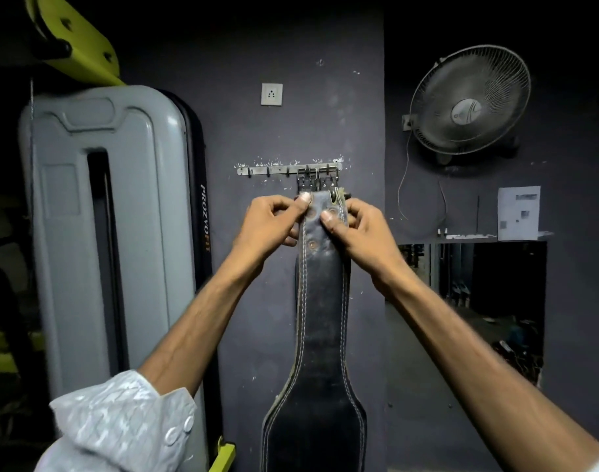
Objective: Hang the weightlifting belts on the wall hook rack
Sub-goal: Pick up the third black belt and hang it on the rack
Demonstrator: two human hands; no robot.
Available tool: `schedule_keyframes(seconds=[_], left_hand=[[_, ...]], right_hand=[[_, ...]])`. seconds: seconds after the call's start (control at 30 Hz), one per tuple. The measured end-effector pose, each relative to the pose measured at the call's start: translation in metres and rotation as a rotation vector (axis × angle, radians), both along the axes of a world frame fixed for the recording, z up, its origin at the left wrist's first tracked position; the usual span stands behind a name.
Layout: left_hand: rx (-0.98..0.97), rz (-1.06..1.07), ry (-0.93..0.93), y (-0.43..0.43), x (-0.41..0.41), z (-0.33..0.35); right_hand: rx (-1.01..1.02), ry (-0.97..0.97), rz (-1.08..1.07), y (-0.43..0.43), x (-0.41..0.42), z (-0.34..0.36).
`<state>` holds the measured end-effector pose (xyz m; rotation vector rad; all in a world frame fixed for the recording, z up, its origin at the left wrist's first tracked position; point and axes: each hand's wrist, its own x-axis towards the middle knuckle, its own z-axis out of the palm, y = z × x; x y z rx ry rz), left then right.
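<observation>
My hands (274, 223) cover the belt (320, 301) top; its bottom runs off frame. I can't tell what hangs behind it, nor read the paper (518, 212).

I see free hooks left of the hung buckles (317, 173) on the hook rack (257, 170); grey machine shroud (107, 233) crowds further left.

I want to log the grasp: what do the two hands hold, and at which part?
Both the left hand and the right hand pinch the narrow punched end of the black stitched leather belt, just below the metal wall hook rack.
</observation>
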<state>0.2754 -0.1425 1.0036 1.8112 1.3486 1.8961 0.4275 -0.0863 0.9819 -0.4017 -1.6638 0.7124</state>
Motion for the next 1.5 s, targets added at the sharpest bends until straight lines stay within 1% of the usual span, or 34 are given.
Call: schedule_keyframes(seconds=[0.1, 0.2, 0.33, 0.43, 0.63, 0.93, 1.33, 1.5], left_hand=[[0.075, 0.011, -0.018, 0.011, 0.002, -0.003], [0.138, 0.109, 0.032, 0.022, -0.003, -0.011], [0.167, 0.199, 0.047, 0.040, -0.009, -0.023], [0.199, 0.213, 0.066, 0.061, -0.018, -0.026], [0.238, 0.226, 0.030, 0.111, -0.042, -0.023], [0.307, 0.221, 0.057, 0.202, -0.098, -0.012], [0.365, 0.257, 0.041, 0.320, -0.168, 0.007], [0.386, 0.283, 0.053, 0.380, -0.196, 0.009]], right_hand=[[0.028, -0.027, -0.033, 0.009, -0.004, -0.004], [0.025, 0.008, -0.077, 0.018, -0.007, -0.009], [0.161, 0.071, -0.320, 0.028, -0.017, -0.017], [0.199, 0.080, -0.404, 0.043, -0.028, -0.022], [0.230, 0.084, -0.450, 0.077, -0.055, -0.018], [0.279, 0.125, -0.529, 0.160, -0.115, -0.010], [0.288, 0.155, -0.507, 0.277, -0.194, 0.014], [0.271, 0.121, -0.513, 0.336, -0.221, 0.017]])
